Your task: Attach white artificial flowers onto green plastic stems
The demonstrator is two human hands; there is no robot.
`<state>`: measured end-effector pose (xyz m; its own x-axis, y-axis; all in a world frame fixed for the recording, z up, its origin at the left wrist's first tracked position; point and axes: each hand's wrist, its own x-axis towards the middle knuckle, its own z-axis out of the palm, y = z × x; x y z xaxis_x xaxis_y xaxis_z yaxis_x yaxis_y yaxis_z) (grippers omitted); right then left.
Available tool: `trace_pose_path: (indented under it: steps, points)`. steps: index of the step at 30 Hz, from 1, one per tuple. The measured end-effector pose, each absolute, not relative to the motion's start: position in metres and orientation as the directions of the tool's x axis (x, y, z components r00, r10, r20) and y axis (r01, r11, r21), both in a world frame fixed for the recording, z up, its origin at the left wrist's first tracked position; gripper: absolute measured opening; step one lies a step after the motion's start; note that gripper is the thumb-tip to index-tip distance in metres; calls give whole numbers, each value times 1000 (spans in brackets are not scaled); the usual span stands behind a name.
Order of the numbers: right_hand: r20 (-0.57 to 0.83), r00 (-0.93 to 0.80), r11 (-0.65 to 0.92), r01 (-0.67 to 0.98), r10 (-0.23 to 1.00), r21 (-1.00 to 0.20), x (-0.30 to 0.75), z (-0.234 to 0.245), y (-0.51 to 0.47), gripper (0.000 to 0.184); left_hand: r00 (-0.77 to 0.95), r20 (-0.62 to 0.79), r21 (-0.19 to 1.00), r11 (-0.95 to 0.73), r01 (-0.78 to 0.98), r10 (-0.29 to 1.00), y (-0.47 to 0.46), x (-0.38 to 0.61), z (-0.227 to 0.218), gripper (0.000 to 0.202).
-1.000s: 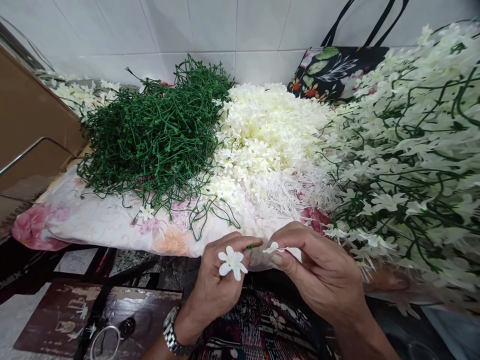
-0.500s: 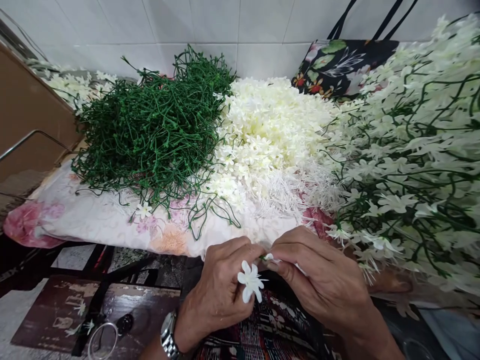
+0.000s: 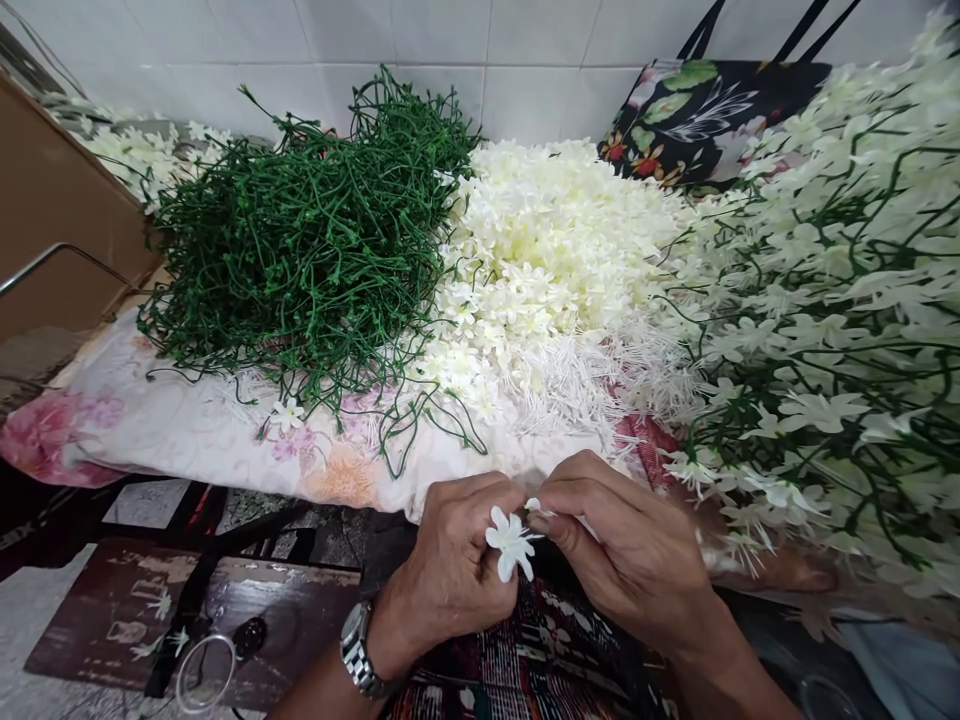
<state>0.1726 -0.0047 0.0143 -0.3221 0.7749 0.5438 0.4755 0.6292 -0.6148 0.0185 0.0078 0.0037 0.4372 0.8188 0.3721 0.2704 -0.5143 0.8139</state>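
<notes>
Closed in front of my lap, my left hand (image 3: 457, 555) grips an artificial flower stem that its fingers mostly hide. One open white flower (image 3: 510, 545) sticks out beside the thumb. My right hand (image 3: 622, 540) pinches a small white blossom (image 3: 533, 505) between thumb and fingertips, close against the left fingers. How the blossom meets the stem is hidden. Beyond the hands lie a heap of bare green stems (image 3: 300, 250) and a pile of loose white blossoms (image 3: 555, 240). Thin white stamens (image 3: 570, 385) are scattered at that pile's near edge.
Flowered stems (image 3: 817, 370) are heaped high on the right. A floral cloth (image 3: 187, 425) covers the work surface. A black floral bag (image 3: 712, 120) leans on the tiled wall (image 3: 540, 100). At left stands a cardboard box (image 3: 67, 200); below is a worn brown board (image 3: 285, 610).
Both hands shift slightly right in the picture, staying close together. The white flower at the left thumb tilts a little. My right fingertips now cover more of the small blossom.
</notes>
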Motion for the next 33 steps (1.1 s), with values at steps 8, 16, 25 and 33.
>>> trace_pose_path:
  steps: [8, 16, 25, 33]
  points:
    - [509, -308, 593, 486, 803, -642, 174, 13, -5, 8, 429, 306, 875, -428, 224, 850, 9, 17, 2, 23]
    - [544, -244, 577, 546, 803, -607, 191, 26, -9, 22, 457, 175, 953, -267, 145, 872, 10, 11, 8, 22]
    - [519, -306, 593, 545, 798, -592, 178, 16, -8, 12, 465, 314, 833, -475, 283, 828, 8, 17, 3, 17]
    - [512, -261, 570, 482, 819, -666, 174, 5, -7, 12, 424, 368, 792, -518, 324, 828, 7, 21, 4, 22]
